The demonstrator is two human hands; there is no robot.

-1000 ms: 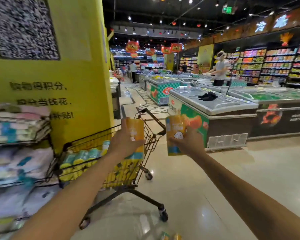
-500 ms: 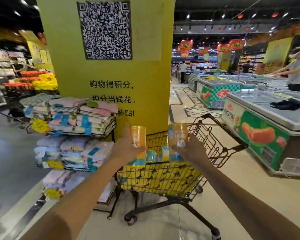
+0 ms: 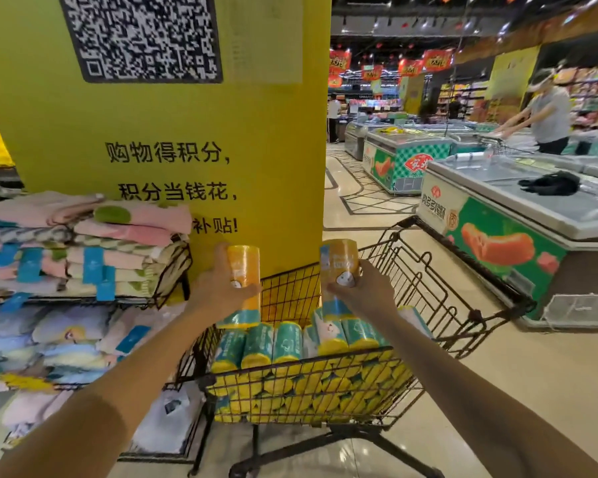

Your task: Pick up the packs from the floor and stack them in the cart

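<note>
The glossy beige floor (image 3: 532,391) carries a wire cart (image 3: 476,315), its basket filled with rows of stacked packs (image 3: 287,343) lying on their sides. Above the basket, the left hand (image 3: 221,288) curls round one upright yellow pack (image 3: 247,263), and the right hand (image 3: 363,291) grips a second pack (image 3: 337,258), the two apart. Behind stand a yellow pillar (image 3: 187,132), a rack of folded towels (image 3: 83,243) and chest freezers (image 3: 515,236).
</note>
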